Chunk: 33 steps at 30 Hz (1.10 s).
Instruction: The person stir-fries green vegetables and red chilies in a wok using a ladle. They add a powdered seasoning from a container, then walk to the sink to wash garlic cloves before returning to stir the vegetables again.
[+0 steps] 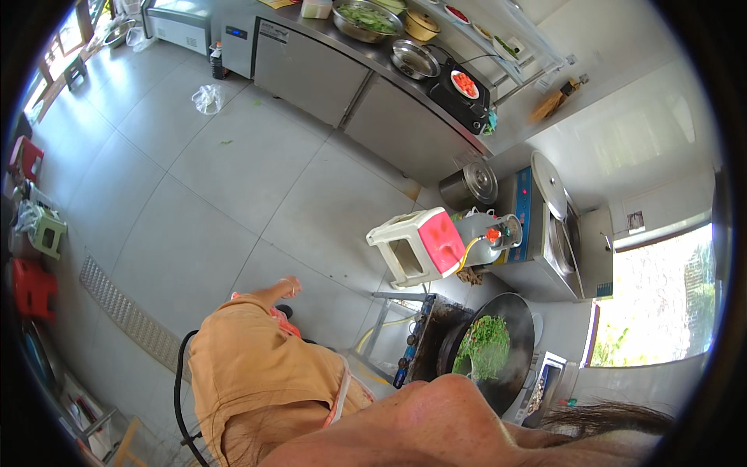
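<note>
My left hand [293, 285], with a thin bracelet at the wrist, hangs beside my body over the tiled floor; its fingers are too small to make out. My right hand is out of view, behind my face and shoulder. I wear an orange shirt [262, 373] and an apron with a pale-edged strap. A large black wok [518, 338] sits on the gas stove [435, 333], holding chopped green leafy vegetables [487, 344] with small red pieces. A light-coloured thing lies at the near side of the greens, partly hidden by my face. Faint steam seems to rise from the wok.
A plastic stool with a pink seat [440, 242] stands beside a gas cylinder [481, 230]. Beyond is a steel counter [327, 35] with a bowl of greens [367, 17] and a plate of red pieces [465, 83]. A plastic bag [208, 99] lies on the floor.
</note>
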Each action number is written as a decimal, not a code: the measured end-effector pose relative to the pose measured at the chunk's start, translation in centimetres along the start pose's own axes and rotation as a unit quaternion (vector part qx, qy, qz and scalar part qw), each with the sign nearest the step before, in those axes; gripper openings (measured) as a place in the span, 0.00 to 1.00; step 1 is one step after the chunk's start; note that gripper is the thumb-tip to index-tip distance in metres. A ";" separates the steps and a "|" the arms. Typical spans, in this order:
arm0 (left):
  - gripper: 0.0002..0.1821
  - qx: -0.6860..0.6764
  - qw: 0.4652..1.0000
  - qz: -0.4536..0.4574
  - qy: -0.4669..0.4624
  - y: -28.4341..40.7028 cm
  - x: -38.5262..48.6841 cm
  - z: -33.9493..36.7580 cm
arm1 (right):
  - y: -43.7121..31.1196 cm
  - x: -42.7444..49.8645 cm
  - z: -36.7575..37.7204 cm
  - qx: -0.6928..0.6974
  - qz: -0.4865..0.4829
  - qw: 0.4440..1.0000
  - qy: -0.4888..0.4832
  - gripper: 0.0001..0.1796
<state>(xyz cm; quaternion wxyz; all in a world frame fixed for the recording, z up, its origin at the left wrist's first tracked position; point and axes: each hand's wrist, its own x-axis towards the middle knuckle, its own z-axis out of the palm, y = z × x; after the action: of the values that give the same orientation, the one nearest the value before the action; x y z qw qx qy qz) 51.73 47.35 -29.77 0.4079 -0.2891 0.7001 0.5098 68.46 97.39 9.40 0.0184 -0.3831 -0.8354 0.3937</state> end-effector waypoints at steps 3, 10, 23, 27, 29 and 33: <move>0.09 0.036 0.999 -0.015 -0.005 -0.4 0.1 -0.9 | -0.1 0.3 0.2 -0.002 0.000 1.000 -0.001 0.28; 0.08 0.094 0.996 -0.006 0.002 -1.5 0.5 -1.3 | -0.7 -0.7 0.6 0.013 0.016 1.000 0.008 0.28; 0.12 0.139 0.987 0.069 -0.030 -0.9 0.9 0.5 | 9.6 3.4 -2.6 -0.233 -0.246 0.935 0.106 0.25; 0.09 -0.027 1.000 0.013 0.002 -4.0 2.5 -0.5 | 6.7 1.8 -4.3 -0.139 -0.095 0.985 0.034 0.22; 0.09 0.041 0.998 0.042 0.001 -4.1 2.2 -0.8 | 4.2 0.3 -4.9 -0.146 -0.088 0.985 0.026 0.20; 0.10 0.098 0.993 0.070 -0.006 -2.0 0.3 -0.5 | 0.1 -2.3 -6.5 -0.171 -0.082 0.982 0.016 0.17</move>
<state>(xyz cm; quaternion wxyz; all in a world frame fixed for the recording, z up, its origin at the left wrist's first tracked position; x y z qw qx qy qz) 53.11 46.30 -30.92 0.4020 -0.1944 0.7628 0.4678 72.29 100.06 14.42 -0.0015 -0.3168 -0.9187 0.2359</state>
